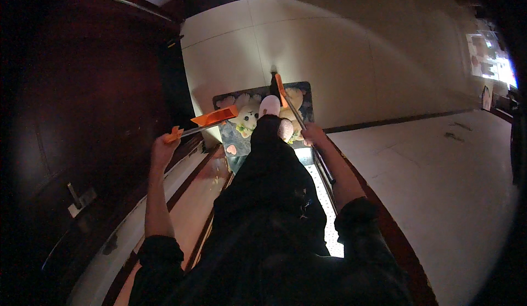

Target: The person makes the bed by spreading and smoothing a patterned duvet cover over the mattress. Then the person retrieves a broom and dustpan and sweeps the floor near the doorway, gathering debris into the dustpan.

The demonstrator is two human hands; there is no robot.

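Observation:
My left hand [163, 147] is closed around the orange-tipped end of a long-handled dustpan [215, 116]. Its orange pan hangs above the left side of a dark doormat [241, 151] printed with pale cartoon animals. In my right hand [314, 134] is the metal pole of a broom [294, 109], which slants forward and left. The broom's orange head [280, 88] is over the mat's far edge; whether it touches the floor I cannot tell. My feet, in pale pink slippers [269, 106], are over the mat, one ahead of the other.
A dark wooden door [103, 100] with a metal handle [75, 197] stands on my left. To my right is a pale wall [436, 182] edged by dark trim [395, 232]. Tiled floor [321, 46] stretches ahead, and a brightly lit area [492, 55] shows at far right.

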